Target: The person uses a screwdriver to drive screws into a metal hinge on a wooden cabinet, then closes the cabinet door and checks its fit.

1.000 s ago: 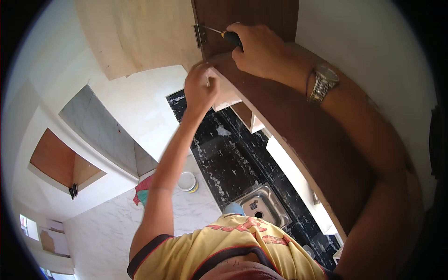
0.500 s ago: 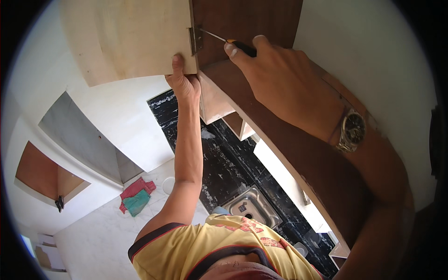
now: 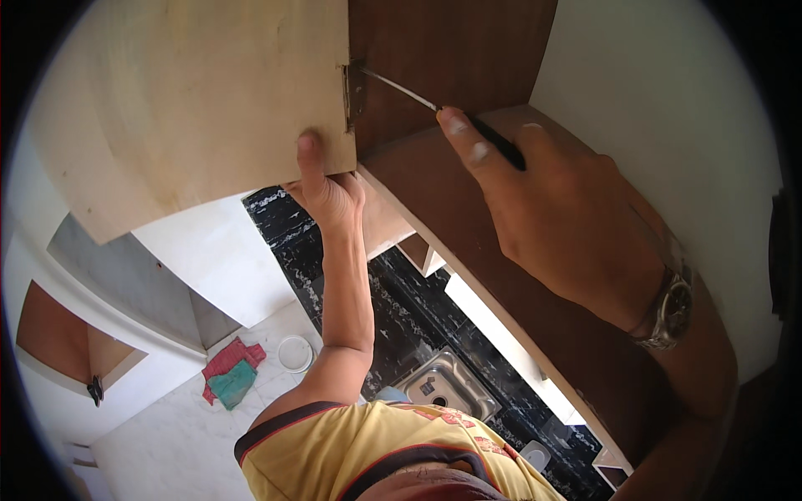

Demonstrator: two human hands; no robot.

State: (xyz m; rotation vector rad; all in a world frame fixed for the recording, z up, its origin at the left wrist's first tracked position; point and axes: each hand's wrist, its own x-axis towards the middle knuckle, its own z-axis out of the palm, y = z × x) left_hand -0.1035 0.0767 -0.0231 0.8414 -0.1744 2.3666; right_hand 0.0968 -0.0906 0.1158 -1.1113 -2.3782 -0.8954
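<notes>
Grips one black-handled, thin metal-shafted screwdriver (image 3: 499, 145) in the right hand (image 3: 576, 217), with fingers wrapped around the handle and partly hiding it. Holds its tip at one dark metal hinge (image 3: 354, 98) between one pale wooden door (image 3: 209, 92) and one brown wooden cabinet (image 3: 455, 50); cannot tell if seated in a screw. Pinches the door's lower corner with the left hand (image 3: 328, 192), with thumb on the face. Blocks part of one black white-veined counter (image 3: 409, 301) with the left forearm (image 3: 346, 284). See below: one steel sink (image 3: 458, 384), one red cloth (image 3: 238, 355), one green cloth (image 3: 232, 384), one round white tub (image 3: 294, 354).
</notes>
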